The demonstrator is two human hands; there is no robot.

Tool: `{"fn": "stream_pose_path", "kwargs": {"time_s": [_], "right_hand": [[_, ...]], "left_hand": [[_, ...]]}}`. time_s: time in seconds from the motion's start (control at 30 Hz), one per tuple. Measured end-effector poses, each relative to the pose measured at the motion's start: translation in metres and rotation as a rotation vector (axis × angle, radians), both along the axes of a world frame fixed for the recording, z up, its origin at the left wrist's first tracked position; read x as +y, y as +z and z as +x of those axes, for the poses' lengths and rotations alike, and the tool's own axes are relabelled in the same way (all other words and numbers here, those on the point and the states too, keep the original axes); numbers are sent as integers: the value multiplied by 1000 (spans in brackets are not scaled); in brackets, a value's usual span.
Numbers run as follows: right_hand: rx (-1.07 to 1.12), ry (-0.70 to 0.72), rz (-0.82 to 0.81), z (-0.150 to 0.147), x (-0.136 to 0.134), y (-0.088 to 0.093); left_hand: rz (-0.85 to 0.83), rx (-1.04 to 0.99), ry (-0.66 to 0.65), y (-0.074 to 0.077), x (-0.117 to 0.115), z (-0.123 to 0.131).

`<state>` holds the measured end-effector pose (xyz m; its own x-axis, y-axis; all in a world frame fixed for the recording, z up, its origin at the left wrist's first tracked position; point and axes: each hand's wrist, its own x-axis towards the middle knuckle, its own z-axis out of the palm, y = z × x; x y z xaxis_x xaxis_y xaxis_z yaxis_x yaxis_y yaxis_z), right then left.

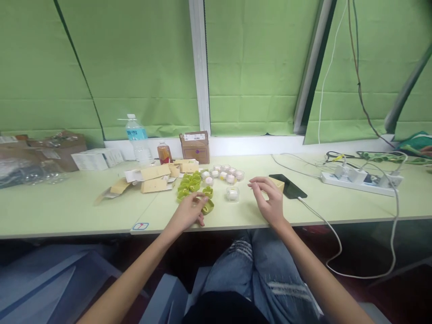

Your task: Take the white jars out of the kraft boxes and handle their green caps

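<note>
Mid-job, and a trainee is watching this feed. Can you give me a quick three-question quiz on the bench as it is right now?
1. True or false: the left hand touches a green ring at the near edge of the green pile.
2. What lies on the table between the two hands? A) a small clear case B) scissors C) a mug
3. Fill in: just beyond the right hand lie a tan box and a black ____.
Key: 1 true; 2 A; 3 phone.

I see a water bottle (137,139) near a brown box (195,147). A phone (287,185) lies left of a power strip (361,182).
</note>
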<state>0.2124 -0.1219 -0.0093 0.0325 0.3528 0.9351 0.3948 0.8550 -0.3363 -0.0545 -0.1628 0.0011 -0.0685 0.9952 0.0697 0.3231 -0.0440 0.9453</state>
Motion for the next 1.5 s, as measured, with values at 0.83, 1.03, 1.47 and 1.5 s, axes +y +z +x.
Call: {"fn": "stream_pose_path", "kwargs": {"time_s": [0.83,1.03,1.47,1.5], "right_hand": [[-630,-598,-616,85,25,6],[-581,-478,-600,91,19,6],[-510,-204,-35,75,-56,74],[-531,-171,-25,72,-58,74]], "left_hand": [[318,1202,-68,-1,67,-57],[704,994,56,22,59,-23],[556,62,-326,59,-8,157],[518,41,-321,58,-9,153]]}}
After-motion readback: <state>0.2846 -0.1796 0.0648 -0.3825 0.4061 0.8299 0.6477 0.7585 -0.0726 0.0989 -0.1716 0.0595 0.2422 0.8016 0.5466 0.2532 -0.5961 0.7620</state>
